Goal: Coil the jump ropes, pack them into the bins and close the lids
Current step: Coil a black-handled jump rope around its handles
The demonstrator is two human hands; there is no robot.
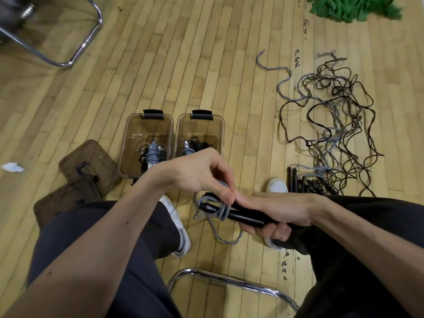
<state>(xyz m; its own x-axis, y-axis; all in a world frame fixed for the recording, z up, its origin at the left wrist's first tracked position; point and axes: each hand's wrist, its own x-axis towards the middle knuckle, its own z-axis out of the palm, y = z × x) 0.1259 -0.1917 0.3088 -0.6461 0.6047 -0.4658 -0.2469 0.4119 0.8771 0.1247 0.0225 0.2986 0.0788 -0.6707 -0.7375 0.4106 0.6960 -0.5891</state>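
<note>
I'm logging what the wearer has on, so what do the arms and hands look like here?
Left forearm and right forearm are bare, with no sleeve in view. The left hand and right hand wear no gloves, and no watch, ring or bracelet shows.

One head-worn wide-angle camera looks forward and down onto the floor.

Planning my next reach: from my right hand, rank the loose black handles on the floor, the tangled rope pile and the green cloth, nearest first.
1. Black handles, on the floor just beyond the right hand.
2. Tangled rope pile, farther ahead, rightward.
3. Green cloth, far right corner.
</note>
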